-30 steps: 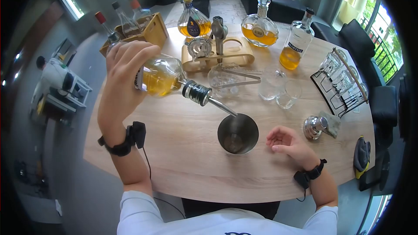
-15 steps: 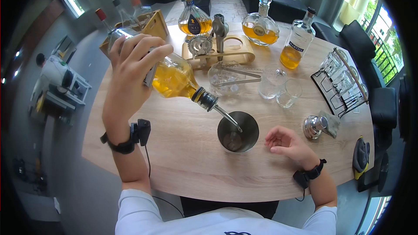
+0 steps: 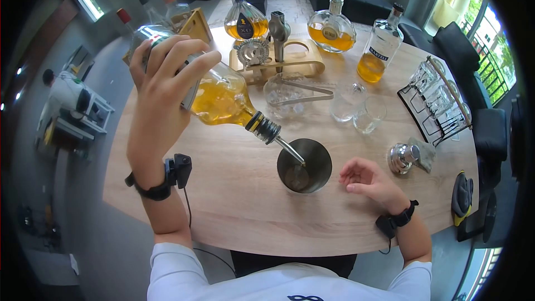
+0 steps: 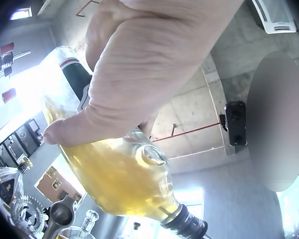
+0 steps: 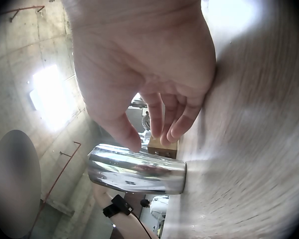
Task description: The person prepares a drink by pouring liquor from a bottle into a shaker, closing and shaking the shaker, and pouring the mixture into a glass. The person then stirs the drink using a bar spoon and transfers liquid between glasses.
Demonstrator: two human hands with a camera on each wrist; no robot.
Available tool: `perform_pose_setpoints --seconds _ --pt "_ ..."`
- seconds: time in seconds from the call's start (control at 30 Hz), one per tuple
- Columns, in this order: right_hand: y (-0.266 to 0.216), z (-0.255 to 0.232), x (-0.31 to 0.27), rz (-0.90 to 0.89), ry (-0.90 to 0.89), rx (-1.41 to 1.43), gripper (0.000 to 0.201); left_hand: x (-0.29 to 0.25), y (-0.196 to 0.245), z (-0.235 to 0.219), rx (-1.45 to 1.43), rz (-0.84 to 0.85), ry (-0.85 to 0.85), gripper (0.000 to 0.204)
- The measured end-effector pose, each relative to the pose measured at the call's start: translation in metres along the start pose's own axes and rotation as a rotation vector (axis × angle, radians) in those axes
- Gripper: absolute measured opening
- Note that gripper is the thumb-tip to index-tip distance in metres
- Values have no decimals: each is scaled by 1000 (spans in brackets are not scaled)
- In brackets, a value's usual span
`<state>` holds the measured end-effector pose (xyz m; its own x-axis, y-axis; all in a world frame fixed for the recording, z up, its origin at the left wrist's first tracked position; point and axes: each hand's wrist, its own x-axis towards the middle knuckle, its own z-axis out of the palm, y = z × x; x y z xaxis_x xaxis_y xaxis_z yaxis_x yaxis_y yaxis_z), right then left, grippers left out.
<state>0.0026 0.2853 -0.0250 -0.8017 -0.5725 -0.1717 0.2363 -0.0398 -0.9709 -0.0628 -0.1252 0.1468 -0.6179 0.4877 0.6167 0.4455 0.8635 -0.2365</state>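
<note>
Bottle [image 3: 220, 99] of amber liquid hangs tilted over the table [image 3: 234, 195], its neck sloping down to the person's right and its metal pour spout [image 3: 291, 150] reaching over the mouth of a steel cup [image 3: 319, 161]. Yellowish liquid shows at the spout's tip, and something clear lies at the bottom of the cup, too indistinct to identify. The left hand [image 3: 161, 92] grips the bottle's body from above, fingers curled round it; in the left wrist view the thumb lies along the glass and the amber liquid fills the shoulder down to the dark stopper. The right hand [image 3: 372, 181] rests by the table's surface just beside the cup, its fingers loosely bent and free, with a small gap to the cup's wall in the head view. Beyond the cup, metal tongs [image 3: 304, 100] lie across a glass bowl [image 3: 272, 106], with 2 clear glasses near it. Behind them a wooden stand [image 3: 315, 67] bears a strainer [image 3: 252, 53] and an upright metal tool [image 3: 278, 33]. 3 partly filled bottles stand upright farther back. Toward the right are a wire rack [image 3: 415, 120] of glasses and a shiny shaker top [image 3: 400, 159] beside a folded cloth [image 3: 427, 156].
</note>
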Motion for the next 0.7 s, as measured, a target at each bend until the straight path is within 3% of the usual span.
perform_pose_setpoints --seconds 0.7 --pt "0 -1 1 4 -11 16 33 -2 3 1 57 19 39 67"
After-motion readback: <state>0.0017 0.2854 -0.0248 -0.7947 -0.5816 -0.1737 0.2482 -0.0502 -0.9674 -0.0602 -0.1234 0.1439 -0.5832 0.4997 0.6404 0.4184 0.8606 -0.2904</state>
